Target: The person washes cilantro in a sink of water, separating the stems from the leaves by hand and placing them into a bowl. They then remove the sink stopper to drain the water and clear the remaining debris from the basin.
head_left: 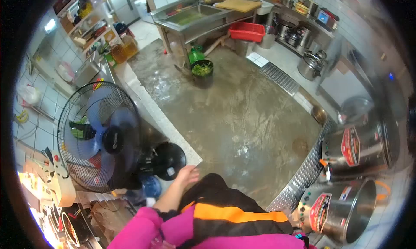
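Left hand (187,175) hung loose, fingers (193,174) slack and holding nothing, with the black fan base (169,161) just to their left.

The wet floor (247,119) carries a black bucket (202,73) and fan (102,136).

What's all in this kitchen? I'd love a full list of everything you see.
fan: one, black cage, blue blades, left side
bucket: one, black, greens inside, on the floor below the sink
jug: one, green, behind the bucket
crate: one, red, under the sink table
sink: one, steel, top centre
cutting board: one, pale wood, right of the sink
stockpot: one, steel, lidded, upper right
urns: two, steel, red labels, right edge
left hand: one, pink sleeve, holding nothing, near the fan's base; right hand out of view
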Action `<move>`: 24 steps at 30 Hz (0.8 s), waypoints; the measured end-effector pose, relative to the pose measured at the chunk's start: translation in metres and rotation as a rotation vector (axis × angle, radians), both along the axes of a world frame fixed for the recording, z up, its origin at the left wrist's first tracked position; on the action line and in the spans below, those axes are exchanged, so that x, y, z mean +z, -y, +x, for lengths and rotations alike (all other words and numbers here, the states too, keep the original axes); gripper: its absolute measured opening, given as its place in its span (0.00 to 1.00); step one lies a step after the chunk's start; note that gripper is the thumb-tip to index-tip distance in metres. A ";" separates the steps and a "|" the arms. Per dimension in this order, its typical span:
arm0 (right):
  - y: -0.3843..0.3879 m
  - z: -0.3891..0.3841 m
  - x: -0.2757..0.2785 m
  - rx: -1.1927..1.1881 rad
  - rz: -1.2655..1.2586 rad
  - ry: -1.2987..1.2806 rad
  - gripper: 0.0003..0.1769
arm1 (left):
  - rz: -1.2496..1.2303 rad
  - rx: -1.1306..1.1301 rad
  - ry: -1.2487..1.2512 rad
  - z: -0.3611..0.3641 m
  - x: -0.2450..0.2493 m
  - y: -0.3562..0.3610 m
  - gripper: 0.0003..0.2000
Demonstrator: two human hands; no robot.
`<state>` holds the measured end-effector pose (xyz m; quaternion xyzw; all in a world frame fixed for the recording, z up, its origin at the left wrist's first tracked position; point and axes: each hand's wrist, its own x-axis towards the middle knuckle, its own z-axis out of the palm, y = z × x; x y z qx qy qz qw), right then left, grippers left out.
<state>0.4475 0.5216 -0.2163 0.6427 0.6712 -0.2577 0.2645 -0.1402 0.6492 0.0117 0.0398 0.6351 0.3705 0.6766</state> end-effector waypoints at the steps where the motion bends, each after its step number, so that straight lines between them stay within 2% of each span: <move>1: -0.056 0.008 -0.009 0.119 0.092 0.063 0.20 | -0.019 0.027 0.031 -0.003 -0.006 -0.009 0.14; 2: -0.124 -0.019 0.044 -0.164 0.084 -0.028 0.20 | -0.013 0.042 0.037 -0.008 -0.018 -0.017 0.14; 3: -0.197 -0.062 0.122 -0.447 0.114 -0.122 0.21 | -0.048 0.081 0.053 -0.016 -0.034 -0.025 0.15; 5: -0.295 -0.107 0.173 -0.613 0.311 -0.375 0.15 | -0.081 0.121 0.068 -0.034 -0.048 -0.062 0.15; 7: -0.371 -0.134 0.178 -0.659 0.409 -0.704 0.17 | -0.161 0.247 0.107 -0.040 -0.048 -0.106 0.17; 9: -0.419 -0.168 0.200 -0.490 0.463 -0.690 0.16 | -0.205 0.336 0.147 -0.051 -0.054 -0.175 0.18; 11: -0.448 -0.171 0.180 -0.255 0.421 -0.624 0.17 | -0.099 0.337 0.214 -0.069 -0.090 -0.228 0.19; 13: -0.467 -0.168 0.171 -0.159 0.341 -0.615 0.17 | 0.010 0.224 0.009 -0.051 -0.026 -0.314 0.18; 15: -0.477 -0.152 0.157 -0.328 0.258 -0.554 0.18 | 0.102 0.096 -0.031 -0.046 -0.002 -0.387 0.18; 17: -0.480 -0.133 0.146 -0.572 0.218 -0.487 0.19 | 0.155 0.023 -0.017 -0.044 0.012 -0.455 0.17; 18: -0.490 -0.123 0.140 -0.619 0.195 -0.461 0.19 | 0.152 0.031 -0.022 -0.040 0.020 -0.486 0.17; 21: -0.531 -0.095 0.111 -0.663 0.117 -0.378 0.20 | 0.204 -0.005 -0.043 -0.048 0.045 -0.578 0.16; 24: -0.610 -0.067 0.089 -0.614 0.022 -0.301 0.20 | 0.504 0.121 -0.126 -0.075 0.063 -0.655 0.15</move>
